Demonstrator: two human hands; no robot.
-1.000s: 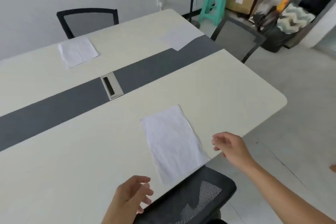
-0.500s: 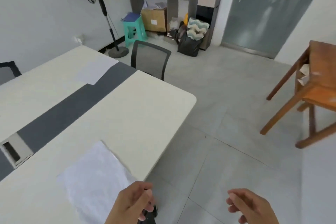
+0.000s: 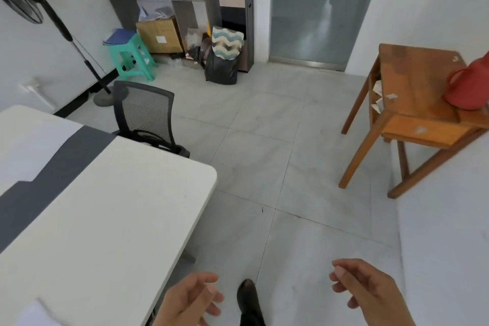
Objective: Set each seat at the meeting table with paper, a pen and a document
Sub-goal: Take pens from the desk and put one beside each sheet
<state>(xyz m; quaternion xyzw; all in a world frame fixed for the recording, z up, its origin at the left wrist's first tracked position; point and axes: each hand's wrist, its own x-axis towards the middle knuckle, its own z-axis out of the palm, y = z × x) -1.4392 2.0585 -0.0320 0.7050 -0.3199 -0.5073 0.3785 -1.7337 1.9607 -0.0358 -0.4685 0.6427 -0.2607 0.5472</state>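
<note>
My left hand (image 3: 191, 300) & right hand (image 3: 366, 290) hang loose-fingered, holding nothing, over grey tile floor (image 3: 264, 140); white paper sheet (image 3: 34, 315) lies on cream meeting table (image 3: 111, 206), bottom-left corner.

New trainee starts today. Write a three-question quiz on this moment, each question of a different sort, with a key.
1. True or false: the left hand holds a pen.
2. Multiple choice: the red jug stands on: A) the meeting table; B) the wooden side table; C) the green stool.
3. Short answer: what shows at the bottom left corner of the meeting table?

Key:
1. False; both the left and the right hand are open and hold nothing.
2. B.
3. The edge of a white sheet of paper.
</note>
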